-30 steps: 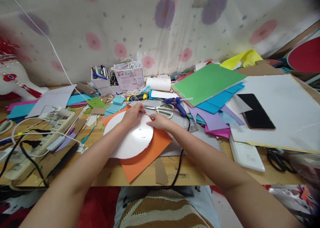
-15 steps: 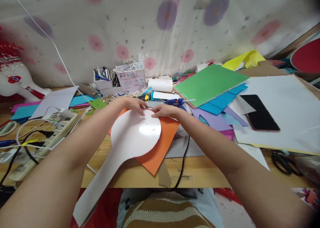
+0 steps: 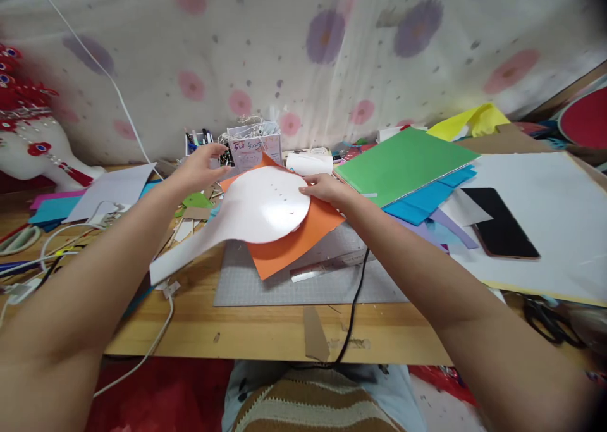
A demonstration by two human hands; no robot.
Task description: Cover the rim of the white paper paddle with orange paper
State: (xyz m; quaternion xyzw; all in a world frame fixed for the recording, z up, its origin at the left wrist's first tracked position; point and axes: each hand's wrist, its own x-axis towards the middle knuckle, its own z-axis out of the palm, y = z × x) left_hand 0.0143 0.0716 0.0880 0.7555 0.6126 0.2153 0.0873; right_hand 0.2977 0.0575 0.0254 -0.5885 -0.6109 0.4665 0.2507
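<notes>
A white round board with a broad handle (image 3: 265,207) is in the middle of the scene, over the far part of a grey cutting mat (image 3: 244,290), its handle pointing left and near. The right hand (image 3: 327,188) has the board's far right edge pinched between thumb and fingers. The left hand (image 3: 202,166) is beyond the handle, its thumb and fingers apart with nothing gripped between them; whether the thumb touches the paper beside it cannot be told. An orange sheet (image 3: 279,252) lies against the board's underside, one corner jutting out on the near side and another peaking up on the far side. On the mat, to the right and near of the orange sheet, rests a clear ruler (image 3: 327,265), with a black cable (image 3: 356,299) running from there over the table's near edge. A brown cardboard scrap (image 3: 315,334) lies by that edge. Farther right, a green sheet (image 3: 408,163) overlaps blue sheets (image 3: 431,195), and a dark phone (image 3: 502,223) rests on a large white board (image 3: 569,217).
</notes>
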